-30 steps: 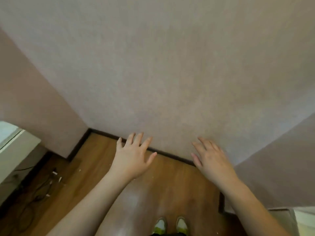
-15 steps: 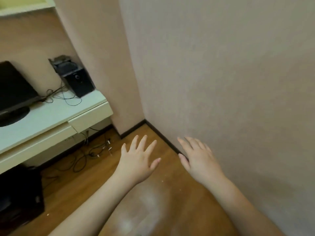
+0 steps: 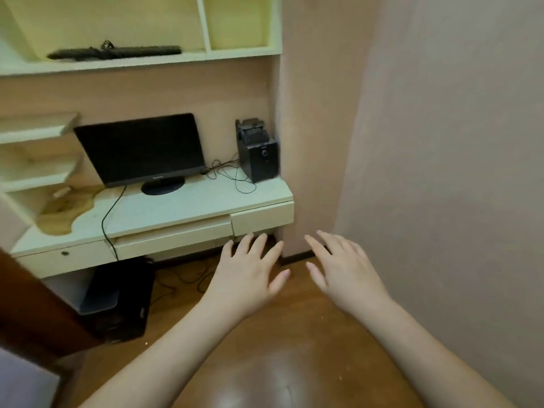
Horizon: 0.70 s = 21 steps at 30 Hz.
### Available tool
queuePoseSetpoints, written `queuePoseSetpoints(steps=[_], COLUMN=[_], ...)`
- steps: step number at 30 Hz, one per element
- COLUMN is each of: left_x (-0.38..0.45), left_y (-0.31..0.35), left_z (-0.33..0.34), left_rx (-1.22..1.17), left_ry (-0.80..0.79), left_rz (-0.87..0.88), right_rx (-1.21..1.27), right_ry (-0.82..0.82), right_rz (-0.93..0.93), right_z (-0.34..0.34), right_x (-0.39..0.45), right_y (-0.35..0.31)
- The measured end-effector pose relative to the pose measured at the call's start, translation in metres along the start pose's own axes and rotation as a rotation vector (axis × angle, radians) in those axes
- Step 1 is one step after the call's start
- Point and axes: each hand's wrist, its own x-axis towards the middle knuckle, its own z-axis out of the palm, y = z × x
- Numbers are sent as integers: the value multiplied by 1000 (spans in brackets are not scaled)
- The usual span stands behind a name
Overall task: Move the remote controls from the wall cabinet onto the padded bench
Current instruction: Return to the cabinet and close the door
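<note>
Desk (image 3: 182,207) now fully visible — hands (image 3: 247,278) unchanged

Count: 2 hands, left hand (image 3: 245,276) and right hand (image 3: 343,270), both empty with fingers spread. 1 monitor (image 3: 141,148), 1 speaker (image 3: 257,151), 1 desk (image 3: 164,214), 1 keyboard (image 3: 114,52), 1 computer tower (image 3: 120,301).

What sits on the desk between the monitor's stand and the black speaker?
Only thin black cables looped on the white desktop, between the monitor and speaker, seen in the head view.
</note>
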Motion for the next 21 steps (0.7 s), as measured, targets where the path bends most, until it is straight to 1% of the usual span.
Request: queuePoseSetpoints(steps=[3,7,10,15,17,21], left_x=[3,13,32,77,100,147], left_y=[-41,-78,-98,-118,-124,-128], left_z=[-7,-19,-30,-48,-56,-70], left_rx=[9,-12,-54,-2,9,23], left_ry=[20,32,12,14,31,79], left_rz=[-51,-83,-85,-116,-133,-141], right_rx=[-22,22,16,-29,-53,-51], right_ry=[30,42,66,71,57,93], right_rz=[-61,-95,-125,-171,-210,-270], right_z=[-7,-18,-26,-40,-42,-41], right_x=[37,74,107,160,183,225], right_y=[-30,-61,-70,-63,-52,-25])
